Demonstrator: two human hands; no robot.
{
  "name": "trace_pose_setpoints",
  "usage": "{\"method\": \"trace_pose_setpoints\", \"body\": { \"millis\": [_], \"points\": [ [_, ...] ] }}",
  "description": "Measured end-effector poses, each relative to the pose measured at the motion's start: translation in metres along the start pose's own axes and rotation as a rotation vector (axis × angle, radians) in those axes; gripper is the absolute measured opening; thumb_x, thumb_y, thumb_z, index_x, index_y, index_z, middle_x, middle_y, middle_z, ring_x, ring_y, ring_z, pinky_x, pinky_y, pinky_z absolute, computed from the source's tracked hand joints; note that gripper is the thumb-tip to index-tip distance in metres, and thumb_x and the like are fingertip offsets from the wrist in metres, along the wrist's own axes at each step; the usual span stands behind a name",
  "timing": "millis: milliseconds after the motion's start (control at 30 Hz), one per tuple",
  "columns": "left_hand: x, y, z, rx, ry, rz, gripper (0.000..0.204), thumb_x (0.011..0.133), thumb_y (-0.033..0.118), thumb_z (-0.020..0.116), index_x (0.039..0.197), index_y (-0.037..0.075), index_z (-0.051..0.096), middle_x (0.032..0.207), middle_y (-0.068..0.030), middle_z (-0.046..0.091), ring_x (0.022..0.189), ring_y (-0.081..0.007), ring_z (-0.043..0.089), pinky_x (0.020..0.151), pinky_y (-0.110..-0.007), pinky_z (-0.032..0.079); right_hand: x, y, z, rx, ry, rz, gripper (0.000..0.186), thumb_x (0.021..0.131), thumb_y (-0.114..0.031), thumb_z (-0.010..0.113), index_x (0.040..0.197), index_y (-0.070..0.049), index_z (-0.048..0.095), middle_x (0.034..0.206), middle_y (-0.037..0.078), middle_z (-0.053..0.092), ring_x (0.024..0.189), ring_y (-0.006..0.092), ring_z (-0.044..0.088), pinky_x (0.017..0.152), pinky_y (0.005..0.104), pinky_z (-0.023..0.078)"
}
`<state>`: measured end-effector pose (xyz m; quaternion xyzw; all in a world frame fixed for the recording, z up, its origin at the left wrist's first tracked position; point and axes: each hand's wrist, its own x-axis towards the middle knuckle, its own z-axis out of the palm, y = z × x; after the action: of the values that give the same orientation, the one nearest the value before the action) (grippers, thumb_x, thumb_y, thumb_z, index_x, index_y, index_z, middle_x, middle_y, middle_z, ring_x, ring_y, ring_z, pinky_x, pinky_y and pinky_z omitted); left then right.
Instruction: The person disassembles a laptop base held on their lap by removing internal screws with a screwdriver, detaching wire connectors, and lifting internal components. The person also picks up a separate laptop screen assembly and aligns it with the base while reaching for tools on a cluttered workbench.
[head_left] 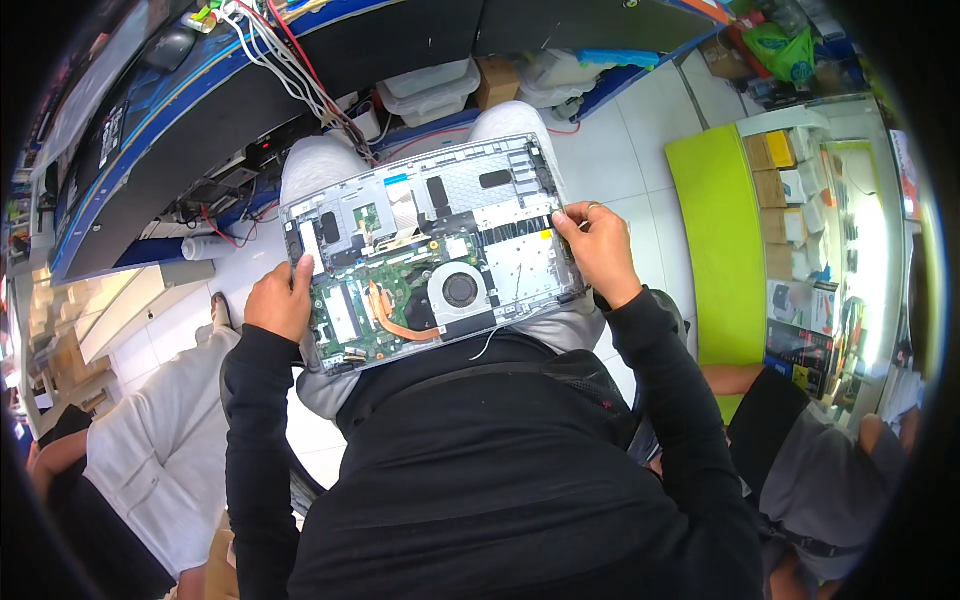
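An opened laptop base (465, 190) rests across my thighs, tilted, its inner parts facing up. On it show a green circuit board (405, 290), a round black fan (461, 291) in a silver housing, a copper heat pipe (393, 322) and a white flat ribbon cable (404, 208). My left hand (282, 299) grips the base's left edge, thumb on top and fingers hidden beneath. At the right edge, my right hand (598, 248) holds it the same way, thumb over the rim. A thin white wire (490, 338) hangs from the near edge.
Ahead stands a dark workbench (380, 45) with hanging cables (290, 75) and plastic boxes (430, 90) beneath. To my right are a lime-green panel (715, 250) and a glass display case (800, 230) of boxes. People sit on both sides, one in light trousers (165, 430), another in grey (820, 480).
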<state>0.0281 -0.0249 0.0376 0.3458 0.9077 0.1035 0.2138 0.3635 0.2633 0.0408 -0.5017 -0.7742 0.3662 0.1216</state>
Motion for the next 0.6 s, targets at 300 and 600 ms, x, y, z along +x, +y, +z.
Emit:
{"method": "trace_pose_setpoints", "body": {
  "millis": [300, 600],
  "points": [
    [0.010, -0.032, 0.013, -0.556, -0.129, 0.013, 0.051, 0.115, 0.042, 0.046, 0.097, -0.002, 0.064, 0.080, -0.0084, 0.063, 0.063, -0.0178, 0.059, 0.061, -0.037, 0.051, 0.016, 0.017, -0.010, 0.214, -0.220, 0.134, 0.030, 0.102, -0.017, 0.071, 0.116, 0.009, 0.073, 0.100, 0.017, 0.079, 0.088, 0.0196, 0.074, 0.081, 0.0333, 0.057],
    [0.025, -0.048, 0.026, -0.424, 0.068, 0.174, 0.049, 0.114, 0.042, 0.045, 0.100, 0.000, 0.065, 0.080, -0.0079, 0.065, 0.063, -0.0152, 0.060, 0.057, -0.033, 0.049, 0.016, 0.020, -0.006, 0.332, -0.239, 0.090, 0.029, 0.103, -0.017, 0.069, 0.115, 0.009, 0.069, 0.096, 0.010, 0.075, 0.083, 0.0140, 0.067, 0.076, 0.0304, 0.054]
  ]
}}
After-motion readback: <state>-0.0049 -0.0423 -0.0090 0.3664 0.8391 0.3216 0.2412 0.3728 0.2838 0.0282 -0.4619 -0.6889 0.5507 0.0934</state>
